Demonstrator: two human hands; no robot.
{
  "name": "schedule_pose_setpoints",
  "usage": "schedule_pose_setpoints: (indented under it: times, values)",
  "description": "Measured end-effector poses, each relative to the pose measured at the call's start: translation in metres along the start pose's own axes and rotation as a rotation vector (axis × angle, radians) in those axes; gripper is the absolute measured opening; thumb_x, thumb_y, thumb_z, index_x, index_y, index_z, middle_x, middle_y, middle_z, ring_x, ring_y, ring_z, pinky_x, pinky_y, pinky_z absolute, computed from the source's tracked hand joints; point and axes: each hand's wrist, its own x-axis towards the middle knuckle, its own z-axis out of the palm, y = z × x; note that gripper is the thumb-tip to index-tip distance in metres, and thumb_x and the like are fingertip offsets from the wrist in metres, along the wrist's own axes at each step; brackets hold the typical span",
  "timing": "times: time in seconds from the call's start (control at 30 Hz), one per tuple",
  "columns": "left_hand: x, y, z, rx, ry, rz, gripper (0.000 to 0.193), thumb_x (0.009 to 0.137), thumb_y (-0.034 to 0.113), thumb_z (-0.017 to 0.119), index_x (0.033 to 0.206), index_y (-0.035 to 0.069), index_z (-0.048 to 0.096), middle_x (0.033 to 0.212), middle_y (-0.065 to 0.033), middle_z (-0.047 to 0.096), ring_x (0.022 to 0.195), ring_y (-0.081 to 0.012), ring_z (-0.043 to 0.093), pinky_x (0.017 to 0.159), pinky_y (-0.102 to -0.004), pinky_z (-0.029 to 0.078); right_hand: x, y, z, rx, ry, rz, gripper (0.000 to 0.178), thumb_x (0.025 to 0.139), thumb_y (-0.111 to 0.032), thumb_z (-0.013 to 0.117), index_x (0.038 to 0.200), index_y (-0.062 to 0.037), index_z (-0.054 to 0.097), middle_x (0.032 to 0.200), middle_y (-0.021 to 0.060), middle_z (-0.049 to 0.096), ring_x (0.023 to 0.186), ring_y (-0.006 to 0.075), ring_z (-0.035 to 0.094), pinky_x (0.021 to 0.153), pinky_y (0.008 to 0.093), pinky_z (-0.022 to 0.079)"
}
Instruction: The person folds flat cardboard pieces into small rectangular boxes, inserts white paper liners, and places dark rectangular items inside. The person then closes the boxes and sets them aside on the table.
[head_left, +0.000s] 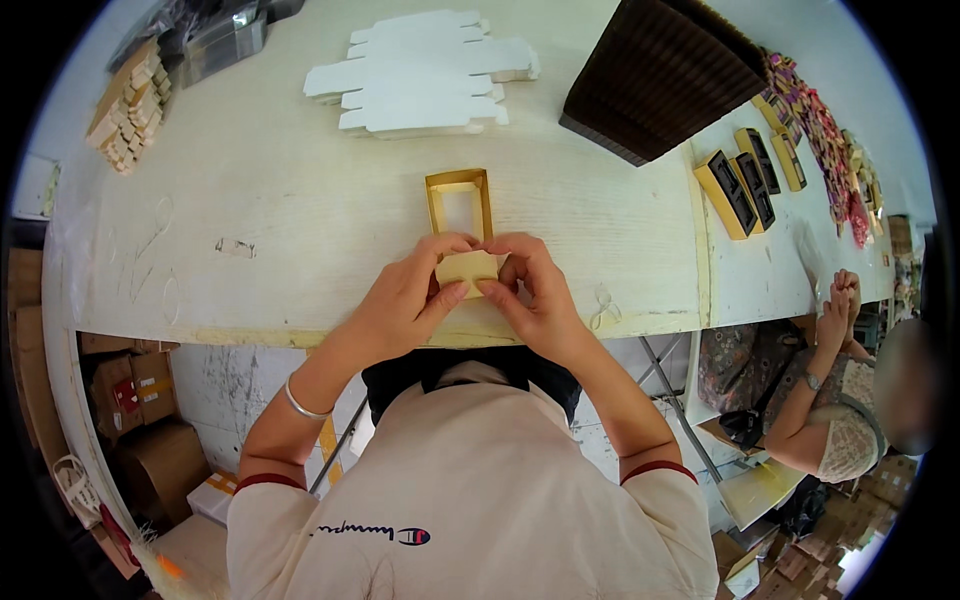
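Note:
Between my two hands is a small cream cardboard piece (466, 266), held close to the front edge of the table. My left hand (405, 298) pinches its left side, thumb on the near face. On the other side my right hand (541, 298) grips it the same way, thumb and fingers bent around the edge. Just beyond my fingertips lies an open gold rectangular box (433, 205), pale inside; its near end is hidden by my hands.
Flat white box blanks (420, 75) lie stacked at the back. Dark brown trays (660, 80) stand piled at the back right, near gold boxes with black inserts (727, 195). Folded cream card pieces (130, 115) sit far left. A co-worker's hands (838, 310) are at the right.

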Motion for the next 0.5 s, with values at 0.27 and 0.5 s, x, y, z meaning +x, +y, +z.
schedule_pose_setpoints:
  times: [0.27, 0.5]
  values:
    - [-0.01, 0.006, 0.019, 0.513, 0.269, 0.146, 0.018, 0.084, 0.009, 0.066, 0.098, 0.005, 0.057, 0.11, -0.0117, 0.054, 0.075, -0.0294, 0.06, 0.063, -0.0374, 0.049, -0.003, 0.002, 0.001, -0.883, 0.024, -0.607, 0.029, 0.075, -0.007, 0.067, 0.101, -0.0011, 0.058, 0.104, 0.0113, 0.052, 0.073, 0.0232, 0.051, 0.061, 0.0352, 0.042]
    - [0.001, 0.016, 0.005, 0.531, 0.069, 0.046, 0.012, 0.078, 0.01, 0.069, 0.085, 0.004, 0.062, 0.085, -0.0071, 0.06, 0.071, -0.0283, 0.059, 0.061, -0.0366, 0.047, 0.003, -0.007, 0.0, -0.865, -0.253, -0.315, 0.012, 0.073, -0.005, 0.061, 0.084, -0.0031, 0.057, 0.083, 0.0088, 0.052, 0.071, 0.0278, 0.056, 0.061, 0.0373, 0.044]
